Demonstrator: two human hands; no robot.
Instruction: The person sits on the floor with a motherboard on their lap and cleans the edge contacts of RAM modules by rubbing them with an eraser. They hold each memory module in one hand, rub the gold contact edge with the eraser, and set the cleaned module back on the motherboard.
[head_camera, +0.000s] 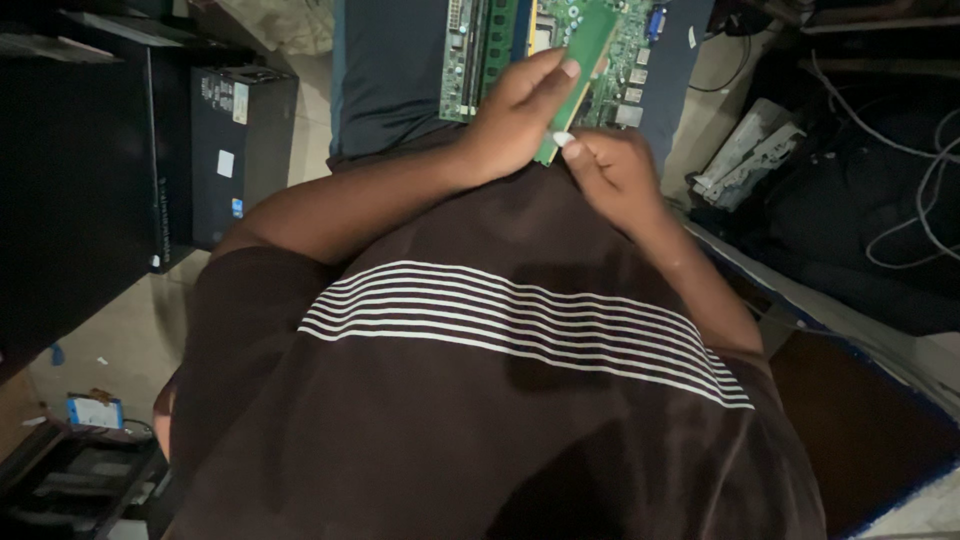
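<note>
Green circuit material fills the top of the view: a motherboard (500, 50) lies across the person's lap, on dark blue trousers (385, 80), and serves as the landmark for everything else. Over the middle of the motherboard, both hands hold a slim green memory module (583, 55), which slants from its upper end above the board down toward the person's body. The left hand (515, 115) is wrapped around the module's lower left edge, fingers curled across its face. The right hand (615, 170) pinches the module's lower end between thumb and fingertips, just below the motherboard's near edge. The two hands nearly touch each other.

Below the motherboard, a brown shirt with white stripes (500, 330) takes up most of the frame. Left of the motherboard, a black desktop computer case (240, 150) stands on the pale floor (110, 340). Right of the motherboard lie a grey metal bracket (750, 150) and, farther out, loose white cables (920, 200) on dark clutter.
</note>
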